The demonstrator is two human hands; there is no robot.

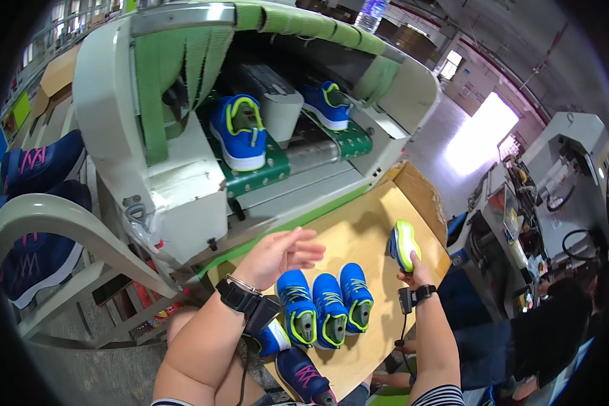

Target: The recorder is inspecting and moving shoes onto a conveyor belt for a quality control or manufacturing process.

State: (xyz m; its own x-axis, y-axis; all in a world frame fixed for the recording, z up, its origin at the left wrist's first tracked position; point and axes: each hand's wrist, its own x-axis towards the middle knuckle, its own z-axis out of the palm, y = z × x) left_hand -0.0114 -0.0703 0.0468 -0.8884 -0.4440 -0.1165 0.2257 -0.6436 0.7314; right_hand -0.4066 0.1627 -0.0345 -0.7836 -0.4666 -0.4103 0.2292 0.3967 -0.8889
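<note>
Over the right part of a tan board [386, 314], grasps a blue shoe with a lime sole [406, 237] in the right hand [421, 273], by its near end, with the thumb pressed against the sole and most other fingers hidden. Points the shoe's long axis roughly straight ahead of the grip, sole turned up, with only a strip of blue upper visible on the left. Holds nothing in the left hand [281, 257], unclosed, with fingers stretched rightward toward the grip but well apart from it. To the left of the grip and slightly nearer, shows a row of three blue shoes [329, 308], upright, toes pointing away, roughly parallel to the held shoe and closer to the left hand. Farther left and nearer, includes another blue shoe [274, 338], tipped over and partly hidden, beside a navy shoe with pink laces [306, 373]. Ahead and left of the grip, faces a white machine [186, 210] with blue shoes on green belts [274, 169]
</note>
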